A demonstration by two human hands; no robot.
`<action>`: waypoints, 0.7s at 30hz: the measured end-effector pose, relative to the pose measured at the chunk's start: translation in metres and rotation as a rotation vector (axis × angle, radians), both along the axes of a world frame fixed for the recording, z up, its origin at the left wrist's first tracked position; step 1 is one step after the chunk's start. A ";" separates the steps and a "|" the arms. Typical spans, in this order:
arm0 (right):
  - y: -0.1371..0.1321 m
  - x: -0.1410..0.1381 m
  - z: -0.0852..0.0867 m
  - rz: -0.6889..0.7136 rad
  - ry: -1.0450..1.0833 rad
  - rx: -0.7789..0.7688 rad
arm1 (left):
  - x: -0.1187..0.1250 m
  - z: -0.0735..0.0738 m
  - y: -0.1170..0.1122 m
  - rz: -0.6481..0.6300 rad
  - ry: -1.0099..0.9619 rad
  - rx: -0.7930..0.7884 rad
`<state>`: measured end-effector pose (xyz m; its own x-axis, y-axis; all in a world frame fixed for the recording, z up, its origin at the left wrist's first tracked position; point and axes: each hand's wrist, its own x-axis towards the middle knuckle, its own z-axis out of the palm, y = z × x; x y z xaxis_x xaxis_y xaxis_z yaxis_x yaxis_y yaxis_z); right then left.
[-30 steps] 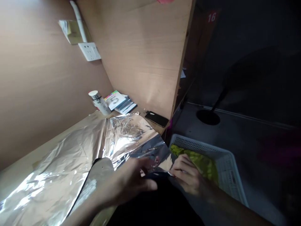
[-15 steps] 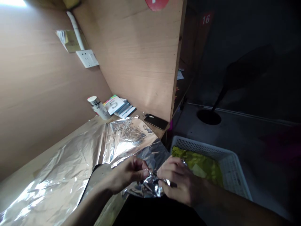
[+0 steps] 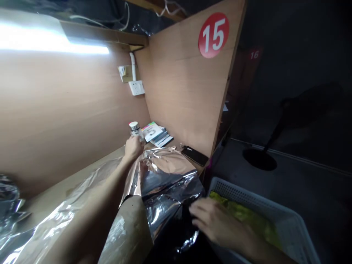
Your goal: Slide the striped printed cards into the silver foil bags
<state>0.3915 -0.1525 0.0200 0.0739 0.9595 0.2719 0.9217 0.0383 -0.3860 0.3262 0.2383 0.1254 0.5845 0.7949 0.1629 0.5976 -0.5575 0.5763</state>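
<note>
Brown wood made a big wall (image 3: 68, 110) behind the worktop (image 3: 46, 205), and a wood board (image 3: 178, 95) with a red 15 sticker (image 3: 213, 35) stood up at its end. A big sheet of silver foil (image 3: 167, 183) lay on the worktop, all crinkly, and it hung over the front edge. A white plastic basket (image 3: 228, 189) sat low down on the right, with a yellow-green cloth (image 3: 242, 216) in it. The right hand (image 3: 217, 220) was open, with loose fingers, and it was by the foil's edge, just over the basket. The left hand (image 3: 134, 147) was curled up at the far side of the foil, right by a bottle with a silver cap (image 3: 134, 128). I could not tell if it held anything. A black phone (image 3: 194, 156) lay near the foil.
</note>
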 end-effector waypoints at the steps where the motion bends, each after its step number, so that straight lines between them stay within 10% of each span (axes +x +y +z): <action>1: 0.016 0.009 0.007 -0.056 -0.023 0.049 | -0.005 -0.004 -0.020 -0.035 0.010 0.032; 6: 0.080 0.055 -0.004 -0.101 -0.279 0.011 | -0.057 -0.068 -0.131 -0.301 0.177 0.028; 10: 0.116 0.073 -0.018 -0.068 -0.328 -0.116 | -0.074 -0.119 -0.138 -0.346 0.297 0.016; 15: 0.152 0.081 0.008 -0.057 -0.407 -0.195 | -0.061 -0.127 -0.107 -0.306 0.234 -0.076; 21: 0.186 0.054 0.080 -0.034 -0.486 0.063 | -0.053 -0.123 -0.117 -0.226 -0.221 -0.408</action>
